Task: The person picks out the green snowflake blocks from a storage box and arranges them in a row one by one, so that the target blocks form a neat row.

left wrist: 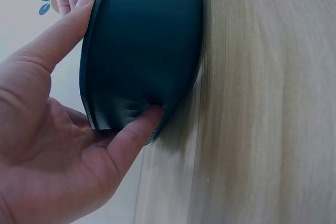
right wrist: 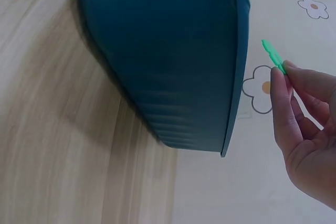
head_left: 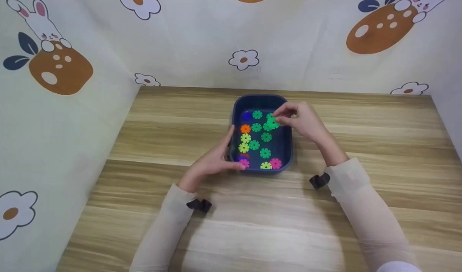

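A dark blue plastic box (head_left: 260, 101) stands on the table with several notched plastic discs in it, such as an orange disc (head_left: 245, 129) and a pink disc (head_left: 275, 163). My left hand (head_left: 214, 160) holds the box around its near left corner, the thumb at the near rim. In the left wrist view, a finger (left wrist: 137, 129) presses the box's outer wall (left wrist: 142, 51). Thumb and fingertips of my right hand (head_left: 304, 119) pinch a green notched disc (right wrist: 273, 55) by its edge. In the right wrist view the disc shows edge-on, above the box's rim.
The box sits toward the back of a wood-grain table (head_left: 367, 132). A pale printed cloth (head_left: 193, 49) with rabbits and flowers hangs behind and at the sides. On each sleeve cuff is a black clip-like piece, such as the black piece (head_left: 320, 180) at the right cuff.
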Demonstrator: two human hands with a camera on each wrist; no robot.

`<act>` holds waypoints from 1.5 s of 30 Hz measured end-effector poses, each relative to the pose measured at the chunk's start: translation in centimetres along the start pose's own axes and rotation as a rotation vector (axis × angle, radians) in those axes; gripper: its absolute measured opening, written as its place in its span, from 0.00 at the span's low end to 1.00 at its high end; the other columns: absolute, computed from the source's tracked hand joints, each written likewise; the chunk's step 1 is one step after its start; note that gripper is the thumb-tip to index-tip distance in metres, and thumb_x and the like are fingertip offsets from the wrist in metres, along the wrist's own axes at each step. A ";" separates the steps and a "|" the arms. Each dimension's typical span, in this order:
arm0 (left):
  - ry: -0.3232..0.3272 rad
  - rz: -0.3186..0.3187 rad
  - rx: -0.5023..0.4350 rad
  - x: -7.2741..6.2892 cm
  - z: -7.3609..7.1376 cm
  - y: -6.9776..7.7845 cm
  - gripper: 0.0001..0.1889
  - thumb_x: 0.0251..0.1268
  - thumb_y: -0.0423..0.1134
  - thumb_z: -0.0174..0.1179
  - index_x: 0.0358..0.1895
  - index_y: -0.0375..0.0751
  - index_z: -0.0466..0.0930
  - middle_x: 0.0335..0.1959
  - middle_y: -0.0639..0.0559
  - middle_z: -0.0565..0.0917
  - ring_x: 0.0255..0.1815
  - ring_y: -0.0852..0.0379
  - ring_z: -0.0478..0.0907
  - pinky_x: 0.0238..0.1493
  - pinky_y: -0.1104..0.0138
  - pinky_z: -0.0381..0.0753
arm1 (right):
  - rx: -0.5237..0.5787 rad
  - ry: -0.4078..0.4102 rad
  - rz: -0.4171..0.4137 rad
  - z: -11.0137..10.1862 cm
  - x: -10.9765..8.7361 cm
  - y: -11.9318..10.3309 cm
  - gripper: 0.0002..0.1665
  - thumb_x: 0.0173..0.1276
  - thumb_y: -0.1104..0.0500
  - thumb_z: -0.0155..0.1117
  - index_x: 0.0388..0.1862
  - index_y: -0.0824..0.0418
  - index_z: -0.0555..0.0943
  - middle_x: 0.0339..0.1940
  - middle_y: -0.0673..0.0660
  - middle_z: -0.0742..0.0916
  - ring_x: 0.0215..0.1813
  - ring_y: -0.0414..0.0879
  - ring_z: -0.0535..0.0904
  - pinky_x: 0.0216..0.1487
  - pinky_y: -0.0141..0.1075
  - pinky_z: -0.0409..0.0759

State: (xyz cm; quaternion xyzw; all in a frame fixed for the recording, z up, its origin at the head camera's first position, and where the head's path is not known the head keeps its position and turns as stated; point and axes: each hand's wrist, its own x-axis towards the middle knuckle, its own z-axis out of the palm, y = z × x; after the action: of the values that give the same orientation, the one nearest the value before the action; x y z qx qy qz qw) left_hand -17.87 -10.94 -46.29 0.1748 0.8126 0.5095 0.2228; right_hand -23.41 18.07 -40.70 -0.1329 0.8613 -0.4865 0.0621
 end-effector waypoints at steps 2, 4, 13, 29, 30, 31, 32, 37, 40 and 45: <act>0.001 0.007 0.013 0.0 0.0 0.0 0.66 0.53 0.42 0.76 0.81 0.54 0.27 0.84 0.45 0.35 0.83 0.45 0.41 0.82 0.52 0.45 | -0.004 0.026 0.010 -0.2 0.1 0.3 0.09 0.68 0.62 0.67 0.44 0.65 0.87 0.41 0.62 0.89 0.36 0.37 0.82 0.39 0.23 0.82; 0.001 0.017 0.025 0.1 -0.1 0.0 0.66 0.52 0.42 0.76 0.81 0.52 0.27 0.84 0.44 0.35 0.83 0.44 0.42 0.82 0.52 0.46 | -0.004 0.051 0.015 -0.3 0.1 0.5 0.10 0.68 0.62 0.68 0.44 0.65 0.87 0.41 0.63 0.89 0.35 0.36 0.82 0.38 0.23 0.81; 0.000 0.009 0.023 0.2 -0.3 0.0 0.67 0.52 0.45 0.77 0.81 0.54 0.27 0.84 0.45 0.34 0.83 0.45 0.43 0.82 0.54 0.47 | 0.051 0.151 0.015 -1.3 0.4 1.5 0.13 0.67 0.63 0.68 0.47 0.69 0.86 0.42 0.64 0.89 0.33 0.32 0.80 0.37 0.21 0.81; 0.002 -0.006 0.039 0.3 -0.3 0.2 0.66 0.52 0.44 0.76 0.81 0.55 0.27 0.84 0.48 0.34 0.84 0.46 0.39 0.82 0.51 0.45 | 0.246 0.360 0.048 -2.5 0.9 3.8 0.15 0.67 0.66 0.67 0.49 0.75 0.83 0.27 0.36 0.84 0.32 0.29 0.81 0.38 0.22 0.84; 0.003 0.000 0.043 0.3 -0.3 0.2 0.66 0.52 0.44 0.76 0.81 0.54 0.27 0.84 0.48 0.34 0.84 0.46 0.39 0.82 0.51 0.45 | 0.259 0.368 0.048 -2.6 0.9 4.0 0.15 0.66 0.67 0.67 0.48 0.76 0.83 0.27 0.36 0.84 0.32 0.29 0.82 0.38 0.22 0.84; 0.003 0.008 0.046 0.3 -0.3 0.2 0.66 0.52 0.44 0.76 0.81 0.54 0.27 0.84 0.48 0.35 0.84 0.47 0.39 0.82 0.52 0.45 | 0.270 0.375 0.048 -2.7 0.9 4.1 0.15 0.66 0.67 0.68 0.48 0.76 0.83 0.27 0.36 0.84 0.32 0.29 0.82 0.38 0.22 0.84; 0.002 0.018 0.046 0.3 -0.3 0.1 0.66 0.52 0.43 0.76 0.81 0.53 0.28 0.84 0.48 0.35 0.84 0.47 0.39 0.82 0.52 0.45 | 0.280 0.382 0.051 -2.7 0.9 4.2 0.15 0.66 0.67 0.68 0.48 0.77 0.83 0.27 0.36 0.85 0.32 0.29 0.82 0.38 0.22 0.84; -0.004 0.048 0.042 0.3 -0.2 -0.1 0.66 0.53 0.43 0.76 0.81 0.51 0.27 0.84 0.47 0.35 0.84 0.47 0.40 0.83 0.52 0.44 | 0.319 0.409 0.064 -3.0 1.0 5.0 0.14 0.66 0.69 0.67 0.47 0.78 0.82 0.25 0.37 0.85 0.31 0.29 0.83 0.37 0.23 0.84; -0.007 0.044 0.037 0.2 -0.1 -0.1 0.66 0.53 0.42 0.75 0.81 0.51 0.26 0.84 0.47 0.35 0.84 0.46 0.39 0.82 0.51 0.43 | 0.343 0.412 0.081 -3.0 1.1 5.5 0.13 0.66 0.69 0.67 0.47 0.78 0.81 0.26 0.39 0.85 0.31 0.30 0.83 0.38 0.24 0.85; -0.014 0.045 0.063 0.2 -0.2 0.0 0.66 0.54 0.42 0.75 0.81 0.50 0.25 0.84 0.46 0.34 0.84 0.46 0.39 0.82 0.52 0.43 | 0.362 0.413 0.113 -3.2 1.2 6.2 0.15 0.66 0.69 0.67 0.48 0.79 0.80 0.26 0.40 0.85 0.32 0.31 0.82 0.39 0.23 0.85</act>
State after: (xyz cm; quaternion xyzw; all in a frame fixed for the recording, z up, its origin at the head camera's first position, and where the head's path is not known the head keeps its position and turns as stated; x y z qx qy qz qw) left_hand -18.13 -11.00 -46.25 0.2035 0.8225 0.4871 0.2116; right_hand -26.35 23.41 -44.31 0.0306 0.7607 -0.6451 -0.0651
